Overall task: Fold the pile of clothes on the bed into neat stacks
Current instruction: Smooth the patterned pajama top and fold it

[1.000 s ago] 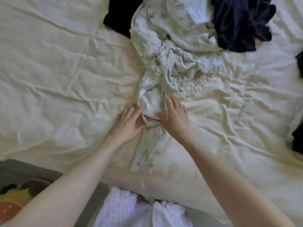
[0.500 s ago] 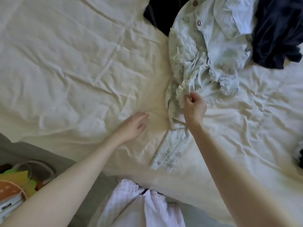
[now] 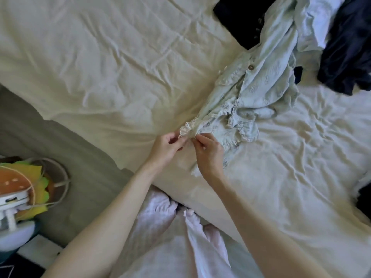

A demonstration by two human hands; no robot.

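A person's left hand (image 3: 167, 146) and right hand (image 3: 209, 152) pinch the lace-trimmed edge (image 3: 186, 128) of a pale green, floral-print button-front garment (image 3: 255, 87), holding it just above a wrinkled cream bed sheet (image 3: 112, 57). The garment trails up and to the right, crumpled, toward a heap of dark navy clothing (image 3: 349, 55) and a white cloth (image 3: 319, 23); a flat black item (image 3: 239, 21) lies beside it at the top edge. At lower left, beside the bed, stands a burger-shaped cushion in orange, yellow and green (image 3: 22, 181) on grey floor (image 3: 84, 169). The person's pale pink textured clothing (image 3: 164, 237) fills the bottom centre.
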